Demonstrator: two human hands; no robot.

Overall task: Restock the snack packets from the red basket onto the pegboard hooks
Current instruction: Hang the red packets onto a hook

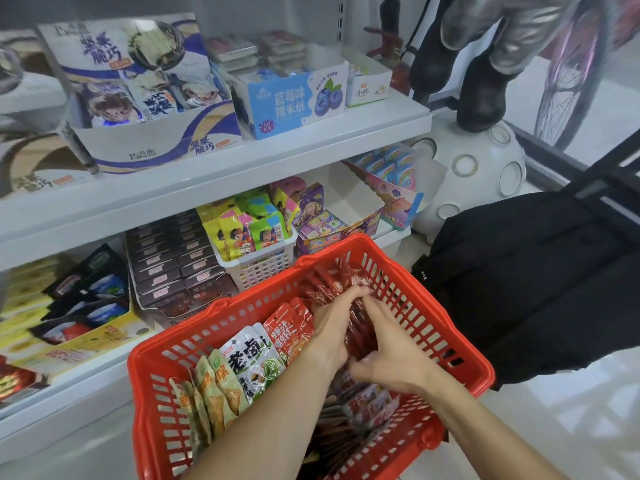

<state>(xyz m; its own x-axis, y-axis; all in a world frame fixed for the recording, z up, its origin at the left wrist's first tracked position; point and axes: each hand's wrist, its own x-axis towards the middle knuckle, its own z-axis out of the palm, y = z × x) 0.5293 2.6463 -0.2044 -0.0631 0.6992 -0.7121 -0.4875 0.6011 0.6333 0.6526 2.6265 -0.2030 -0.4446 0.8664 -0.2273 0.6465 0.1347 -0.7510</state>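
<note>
Both hands are down inside the red basket [446,323], working on one bundle of dark red snack packets [362,336]. The left hand [337,323] curls its fingers over the far side of the bundle, and the right hand [391,355] grips it from the near side, thumb spread toward the left wrist, so the stack is clamped between the two. The bundle's long axis runs away from the person, from under the right palm toward the far rim of the basket, where more red packets [341,277] lie just beyond the left fingertips, pointing the same way.

To the left of the left forearm stand other packets on edge: an orange-red one [289,329] touching the hand, then a white and green one [251,362], then tan ones [214,389] nearest the left wall. Under the right wrist lie pale red packets [372,405].

Beyond the hands are white shelves [214,174] with boxed sweets, and a white slotted basket [258,261] of yellow-green packs just past the red basket's far rim. A black garment [540,289] lies to the right of the right hand.
</note>
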